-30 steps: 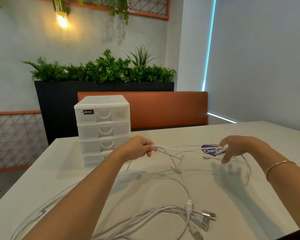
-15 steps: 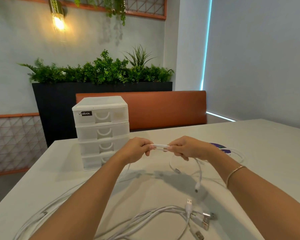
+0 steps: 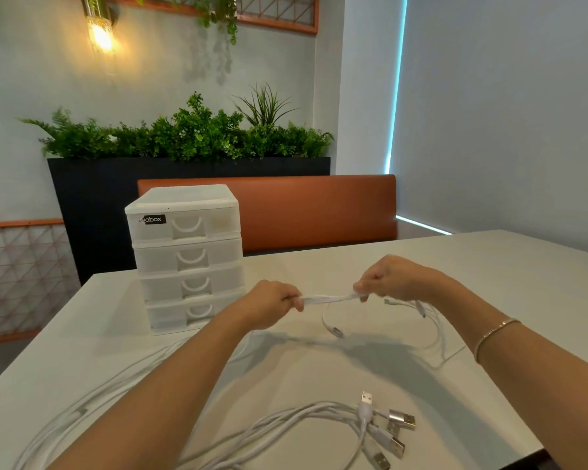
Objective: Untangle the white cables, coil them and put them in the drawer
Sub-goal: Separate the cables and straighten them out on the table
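My left hand (image 3: 272, 307) and my right hand (image 3: 386, 278) each grip the same bunch of white cables (image 3: 330, 297), which stretches taut between them above the table. Loose loops and small plugs hang from the right hand's side. More white cables (image 3: 286, 425) lie on the table near me, ending in several USB plugs (image 3: 392, 432). A white drawer unit (image 3: 185, 256) with several shut drawers stands behind my left hand.
The white table (image 3: 506, 286) runs to a near edge at the bottom right. Cable strands trail off the left side under my left forearm. An orange bench back (image 3: 319, 212) and a dark planter with green plants stand behind the table.
My right hand swung in from the right to meet the left, then drew apart again, pulling a cable bunch taut. The purple label by the right hand is no longer visible.
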The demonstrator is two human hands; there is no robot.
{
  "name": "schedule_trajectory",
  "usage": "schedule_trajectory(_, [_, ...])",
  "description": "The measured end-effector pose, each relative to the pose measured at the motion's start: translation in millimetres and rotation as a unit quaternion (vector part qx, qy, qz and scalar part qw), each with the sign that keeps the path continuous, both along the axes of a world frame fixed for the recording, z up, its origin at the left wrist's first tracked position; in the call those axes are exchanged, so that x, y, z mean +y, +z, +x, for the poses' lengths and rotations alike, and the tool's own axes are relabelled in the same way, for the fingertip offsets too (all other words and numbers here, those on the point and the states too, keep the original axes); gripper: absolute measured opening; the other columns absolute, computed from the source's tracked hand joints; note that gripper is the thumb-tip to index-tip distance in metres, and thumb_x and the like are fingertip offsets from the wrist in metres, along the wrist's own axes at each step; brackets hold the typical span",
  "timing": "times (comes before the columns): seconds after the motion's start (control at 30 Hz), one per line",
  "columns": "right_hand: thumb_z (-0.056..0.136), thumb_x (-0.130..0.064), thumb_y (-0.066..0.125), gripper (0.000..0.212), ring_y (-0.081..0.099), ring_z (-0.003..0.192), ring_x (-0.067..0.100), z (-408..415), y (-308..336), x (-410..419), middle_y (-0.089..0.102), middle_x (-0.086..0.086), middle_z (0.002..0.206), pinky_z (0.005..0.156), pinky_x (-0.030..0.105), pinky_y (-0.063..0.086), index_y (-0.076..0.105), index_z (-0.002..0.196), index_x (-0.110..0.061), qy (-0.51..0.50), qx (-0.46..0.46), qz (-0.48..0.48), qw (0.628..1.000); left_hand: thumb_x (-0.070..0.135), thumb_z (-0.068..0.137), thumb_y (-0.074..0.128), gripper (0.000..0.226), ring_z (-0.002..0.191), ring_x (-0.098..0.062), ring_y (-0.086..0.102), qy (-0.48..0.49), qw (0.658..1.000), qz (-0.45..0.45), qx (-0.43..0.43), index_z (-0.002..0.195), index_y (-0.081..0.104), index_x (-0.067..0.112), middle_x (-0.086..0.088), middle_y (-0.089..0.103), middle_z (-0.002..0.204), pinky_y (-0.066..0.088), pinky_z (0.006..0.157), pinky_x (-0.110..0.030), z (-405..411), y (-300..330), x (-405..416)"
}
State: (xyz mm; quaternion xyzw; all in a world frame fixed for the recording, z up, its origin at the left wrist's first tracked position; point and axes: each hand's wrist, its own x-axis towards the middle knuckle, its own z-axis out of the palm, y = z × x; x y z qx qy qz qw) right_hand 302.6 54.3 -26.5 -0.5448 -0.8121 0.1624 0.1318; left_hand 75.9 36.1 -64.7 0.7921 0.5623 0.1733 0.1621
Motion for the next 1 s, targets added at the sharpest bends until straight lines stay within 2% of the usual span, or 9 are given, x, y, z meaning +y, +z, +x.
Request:
schedule_trajectory(0.07, [0.09,-0.039,0.057,0.027,0.044,0.064,0.012,-4.5,1.0,-5.8,0.054,-0.003,0.068,0.061,0.025,0.038,0.071,0.07,-0.027,0.024,-0.028,-0.067,0.997,0.022,0.1,0.039,0.028,0.062,-0.006,0.042,0.031,0.999,0.031,-0.013,0.105,0.067,0.017,0.006,0.051,0.073,0.032,0.056,-0.016,-6.9,-1.9,4.7])
schedule_trajectory(0.17, [0.093,-0.04,0.052,0.029,0.043,0.063,0.012,-1.6,9.2,-2.5,0.05,-0.004,0.066,0.061,0.022,0.035,0.07,0.074,-0.027,0.004,-0.054,-0.041,0.998,0.022,0.101,0.037,0.03,0.073,-0.01,0.047,0.025,1.0,0.013,0.002,0.111,0.064,0.015,0.0,0.061,0.089,0.034,0.06,-0.014,-3.0,-8.3,6.1])
schedule_trajectory(0.23, [0.094,-0.04,0.05,0.031,0.046,0.066,0.011,-0.6,13.8,1.0,0.051,-0.007,0.067,0.061,0.021,0.036,0.071,0.08,-0.022,-0.002,-0.059,-0.011,0.998,0.021,0.1,0.039,0.027,0.09,-0.015,0.051,0.014,0.999,-0.007,0.052,0.119,0.058,0.014,-0.007,0.061,0.115,0.039,0.074,-0.019,4.4,-6.5,4.1])
schedule_trajectory(0.33, [0.095,-0.037,0.049,0.031,0.046,0.066,0.008,-7.2,17.0,2.1,0.051,-0.011,0.067,0.059,0.019,0.035,0.071,0.087,-0.018,0.005,-0.061,-0.003,0.998,0.03,0.096,0.05,0.049,0.129,-0.022,0.04,-0.01,0.996,0.024,0.09,0.141,0.037,0.018,-0.003,0.039,0.147,0.033,0.107,-0.034,25.9,4.9,5.8])
schedule_trajectory(0.4, [0.097,-0.033,0.046,0.031,0.046,0.068,0.012,-13.2,18.8,3.3,0.053,-0.007,0.069,0.058,0.02,0.035,0.07,0.091,-0.015,0.015,-0.074,0.009,0.997,0.031,0.096,0.049,0.042,0.125,-0.022,0.045,-0.039,0.998,0.037,0.042,0.136,0.044,0.02,-0.003,0.047,0.141,0.037,0.103,-0.035,47.8,13.6,7.1])
schedule_trajectory(0.5, [0.096,-0.033,0.046,0.03,0.051,0.078,0.015,-10.0,24.1,6.4,0.059,-0.002,0.082,0.066,0.023,0.039,0.068,0.099,-0.012,0.02,-0.09,0.016,0.996,0.021,0.098,0.04,0.019,0.089,-0.018,0.059,-0.054,0.997,0.015,-0.047,0.104,0.058,0.018,-0.006,0.064,0.104,0.045,0.077,-0.025,69.3,16.3,13.8])
schedule_trajectory(0.63, [0.091,-0.039,0.055,0.027,0.048,0.066,0.012,25.2,33.4,10.9,0.057,-0.001,0.076,0.061,0.023,0.04,0.065,0.097,-0.015,-0.009,-0.048,-0.04,0.998,0.024,0.1,0.04,0.021,0.071,-0.013,0.046,-0.035,0.996,0.059,-0.058,0.087,0.055,0.019,-0.001,0.058,0.084,0.032,0.057,-0.018,73.8,13.7,27.0])
schedule_trajectory(0.83, [0.084,-0.027,0.068,0.014,0.032,0.05,0.013,113.3,45.7,23.5,0.042,-0.002,0.059,0.044,0.022,0.03,0.072,0.08,-0.014,-0.104,0.115,-0.067,0.986,0.021,0.102,0.032,0.032,0.077,-0.014,0.048,0.027,0.999,0.046,-0.009,0.107,0.063,0.018,-0.003,0.059,0.093,0.032,0.057,-0.02,48.7,0.3,56.2])
schedule_trajectory(1.0, [0.081,-0.026,0.072,0.009,0.036,0.043,0.008,162.7,65.0,21.5,0.041,-0.011,0.039,0.04,0.017,0.03,0.072,0.075,-0.019,-0.17,0.032,0.004,0.985,0.022,0.102,0.032,0.032,0.079,-0.016,0.048,0.048,0.999,0.02,0.001,0.106,0.063,0.017,-0.002,0.055,0.09,0.034,0.061,-0.023,47.7,-16.2,69.2])
